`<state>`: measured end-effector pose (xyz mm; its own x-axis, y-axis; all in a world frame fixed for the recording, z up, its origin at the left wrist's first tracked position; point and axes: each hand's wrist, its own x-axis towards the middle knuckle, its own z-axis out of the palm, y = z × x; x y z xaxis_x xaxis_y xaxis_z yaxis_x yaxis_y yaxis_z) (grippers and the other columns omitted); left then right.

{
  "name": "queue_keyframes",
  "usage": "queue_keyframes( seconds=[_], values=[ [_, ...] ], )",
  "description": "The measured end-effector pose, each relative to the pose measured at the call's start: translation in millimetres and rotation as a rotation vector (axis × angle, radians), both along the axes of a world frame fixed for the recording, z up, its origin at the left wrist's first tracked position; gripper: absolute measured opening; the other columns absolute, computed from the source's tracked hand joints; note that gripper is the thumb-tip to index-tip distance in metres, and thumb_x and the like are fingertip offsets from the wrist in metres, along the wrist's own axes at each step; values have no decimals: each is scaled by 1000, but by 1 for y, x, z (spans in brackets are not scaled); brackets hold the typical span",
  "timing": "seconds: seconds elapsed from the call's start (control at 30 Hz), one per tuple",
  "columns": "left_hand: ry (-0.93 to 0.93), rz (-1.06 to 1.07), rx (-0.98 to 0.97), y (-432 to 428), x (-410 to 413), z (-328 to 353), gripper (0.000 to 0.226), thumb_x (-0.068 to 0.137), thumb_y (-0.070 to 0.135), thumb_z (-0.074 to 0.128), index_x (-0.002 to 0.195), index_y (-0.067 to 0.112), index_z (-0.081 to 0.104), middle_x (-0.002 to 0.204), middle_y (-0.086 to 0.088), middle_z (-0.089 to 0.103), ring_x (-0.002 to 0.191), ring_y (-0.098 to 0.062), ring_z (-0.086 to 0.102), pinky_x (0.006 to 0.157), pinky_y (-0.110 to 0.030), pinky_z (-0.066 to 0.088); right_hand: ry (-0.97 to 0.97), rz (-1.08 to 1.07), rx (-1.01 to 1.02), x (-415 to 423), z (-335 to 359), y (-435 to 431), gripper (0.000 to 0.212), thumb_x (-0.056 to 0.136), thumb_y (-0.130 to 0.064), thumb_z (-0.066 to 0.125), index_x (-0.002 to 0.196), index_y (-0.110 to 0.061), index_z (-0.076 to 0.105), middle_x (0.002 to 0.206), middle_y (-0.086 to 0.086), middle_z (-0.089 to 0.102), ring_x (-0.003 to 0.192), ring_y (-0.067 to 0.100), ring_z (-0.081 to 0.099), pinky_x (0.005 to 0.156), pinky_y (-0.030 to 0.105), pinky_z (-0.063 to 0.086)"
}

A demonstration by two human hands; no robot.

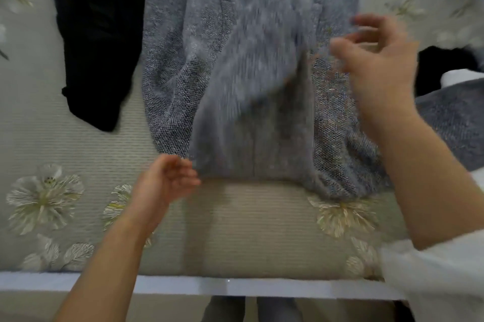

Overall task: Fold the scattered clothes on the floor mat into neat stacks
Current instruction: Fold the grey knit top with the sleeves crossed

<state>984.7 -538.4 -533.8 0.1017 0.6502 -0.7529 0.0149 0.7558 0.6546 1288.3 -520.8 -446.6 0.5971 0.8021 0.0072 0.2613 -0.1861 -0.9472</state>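
- Blue-grey knit filled the middle of the head view: the sweater [262, 33] lay spread on the floral floor mat [235, 217], its hem toward the bottom of the frame.
- One flap [248, 101] of it crossed the centre as a smear of motion blur, so I could not tell whether it was down flat or in the air.
- Left hand [162, 183], lower centre: fingers loosely curled, no cloth seen between them, fingertips just beside the hem's lower-left corner. The blur hid whether they touched it.
- Right hand [377, 60], upper right, over the sweater's right edge: thumb and fingers bent and half spread, gripping nothing I could make out.
- First risk, as I judged it: with neither hand pinning the knit, that flap could land crooked or bunch, since loose, heavy knit slumps unless it is laid down and smoothed.
- Second risk: a strip of knit [165, 73] stuck out to the left of the body. Folding upward without tucking it in would likely give a lopsided packet that tilts a stack.
- Third risk: the black garment [97, 33], upper left, lay just beside that strip, and a sweeping fold could catch it and drag it along.
- Fourth risk: at the right edge sat dark cloth [445, 65] and another blue-grey knit piece [450, 122], where the right forearm could brush and muss them.
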Motion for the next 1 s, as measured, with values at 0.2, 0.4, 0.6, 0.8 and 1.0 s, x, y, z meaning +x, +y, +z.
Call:
queue_keyframes(
  seconds=[0.2, 0.4, 0.6, 0.8, 1.0],
  values=[
    [732, -697, 756, -4, 4, -40, 98, 67, 27, 73, 149, 31, 21, 137, -7, 41, 127, -23, 36, 108, -39, 24, -435, 469, -542, -37, -89, -74, 64, 75, -21, 70, 134, -19, 45, 125, -1, 43, 118, 19, 42, 104, 40, 37],
    [1086, -1162, 795, 11, 30, -53, 80, 81, 33, 61, 147, 43, 19, 116, 1, 56, 112, -21, 54, 99, -39, 33, -710, 576, -810, -39, -134, -103, 71, 88, -18, 52, 150, -31, 20, 127, 7, 38, 117, 26, 34, 93, 39, 40],
    [679, -1397, 320, 26, 37, -10, 53, 58, 27, 66, 110, 36, 61, 61, 9, 65, 54, -4, 57, 48, -21, 41, -458, 806, -835, -8, -105, -105, 49, 79, -19, 56, 126, -31, 61, 99, -7, 65, 88, 10, 62, 74, 25, 53],
    [657, -1729, 157, -8, 53, -10, 37, 74, 37, 62, 110, 30, 62, 94, 8, 63, 86, -12, 59, 73, -29, 50, -117, 1057, -944, 1, -105, -147, 40, 78, -12, 63, 116, -26, 67, 81, -19, 59, 72, -8, 56, 56, 10, 43],
    [763, -1212, 1122, -29, 140, -15, 63, 84, 39, 60, 140, 37, 32, 146, -5, 30, 134, -27, 25, 104, -49, 37, 90, 367, -640, 56, -101, -144, 20, 88, -10, 63, 94, -28, 68, 80, -6, 66, 63, 0, 56, 61, 20, 46]
  ],
)
